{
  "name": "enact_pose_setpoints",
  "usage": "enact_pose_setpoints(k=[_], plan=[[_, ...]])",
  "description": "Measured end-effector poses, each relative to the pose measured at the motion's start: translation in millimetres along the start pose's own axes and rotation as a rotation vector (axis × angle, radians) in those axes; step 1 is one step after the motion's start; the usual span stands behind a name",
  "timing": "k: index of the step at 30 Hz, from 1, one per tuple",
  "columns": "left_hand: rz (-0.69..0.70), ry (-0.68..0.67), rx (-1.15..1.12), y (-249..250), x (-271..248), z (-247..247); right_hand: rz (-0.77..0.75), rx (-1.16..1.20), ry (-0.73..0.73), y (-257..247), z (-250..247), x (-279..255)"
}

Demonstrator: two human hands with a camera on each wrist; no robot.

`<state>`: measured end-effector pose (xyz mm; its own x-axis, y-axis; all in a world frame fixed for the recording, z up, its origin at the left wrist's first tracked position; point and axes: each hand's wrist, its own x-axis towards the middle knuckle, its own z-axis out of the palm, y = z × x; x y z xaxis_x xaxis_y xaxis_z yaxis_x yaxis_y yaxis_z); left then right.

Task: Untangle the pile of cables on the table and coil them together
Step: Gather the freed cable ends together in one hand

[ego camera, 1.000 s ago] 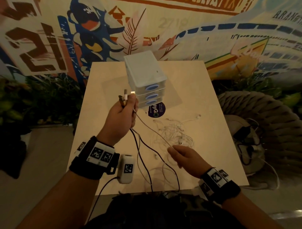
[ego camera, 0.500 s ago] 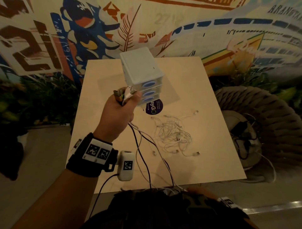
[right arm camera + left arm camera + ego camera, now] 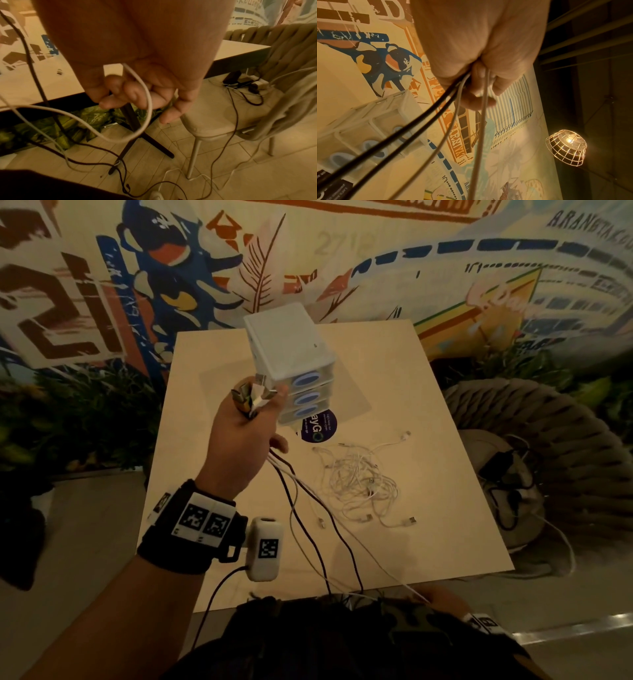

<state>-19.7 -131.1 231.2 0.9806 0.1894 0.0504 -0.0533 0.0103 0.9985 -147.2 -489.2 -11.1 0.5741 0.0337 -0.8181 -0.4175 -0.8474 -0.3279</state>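
My left hand (image 3: pixel 248 422) is raised over the table and grips a bundle of cable ends, their plugs (image 3: pixel 255 395) sticking up out of the fist. Two black cables (image 3: pixel 308 529) and some white ones hang from it down past the table's near edge; in the left wrist view these held cables (image 3: pixel 426 120) run out from under the curled fingers. My right hand (image 3: pixel 442 599) is low, below the near edge, and holds a white cable (image 3: pixel 145 94) that loops out from its curled fingers (image 3: pixel 130 93). A tangled pile of white cables (image 3: pixel 363 484) lies on the table (image 3: pixel 428 412).
A white three-drawer box (image 3: pixel 294 364) stands at the table's middle, a round dark sticker (image 3: pixel 318 428) in front of it. A woven chair (image 3: pixel 548 446) with adapters and cords on its seat stands to the right. Cords trail on the floor (image 3: pixel 214 169).
My right hand has pulled back from the pile to below the table's near edge, drawing a white cable with it. My left hand rose a little with the bundle.
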Motion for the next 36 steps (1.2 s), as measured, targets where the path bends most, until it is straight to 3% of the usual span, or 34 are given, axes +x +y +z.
enact_pose_setpoints(k=[5, 7, 9, 13, 17, 20, 23, 33, 36], plan=[[-0.136, 0.126, -0.046, -4, 9, -9, -0.082, 0.229, 0.177, 12, -6, -12], [-0.153, 0.128, -0.083, -4, 11, -14, -0.133, 0.375, 0.278, 5, -20, -21], [-0.162, 0.101, -0.115, -4, 11, -16, -0.184, 0.361, 0.306, 0, -33, -23], [-0.152, 0.044, -0.097, -1, 7, -9, -0.202, 0.213, 0.26, 3, -35, -16], [-0.144, 0.077, -0.109, 1, 7, -8, -0.161, -0.024, 0.075, 17, -24, -9], [-0.144, 0.111, -0.137, -1, 8, -13, -0.109, -0.062, -0.075, -7, -10, -17], [-0.129, 0.08, -0.141, -1, 5, -11, -0.002, -0.264, -0.144, -27, 2, -17], [-0.065, 0.202, -0.089, 9, 13, -26, 0.182, -0.373, -0.01, 43, -22, 16], [-0.078, 0.22, -0.099, 4, 9, -26, 0.19, -0.302, 0.026, 58, -30, 10]])
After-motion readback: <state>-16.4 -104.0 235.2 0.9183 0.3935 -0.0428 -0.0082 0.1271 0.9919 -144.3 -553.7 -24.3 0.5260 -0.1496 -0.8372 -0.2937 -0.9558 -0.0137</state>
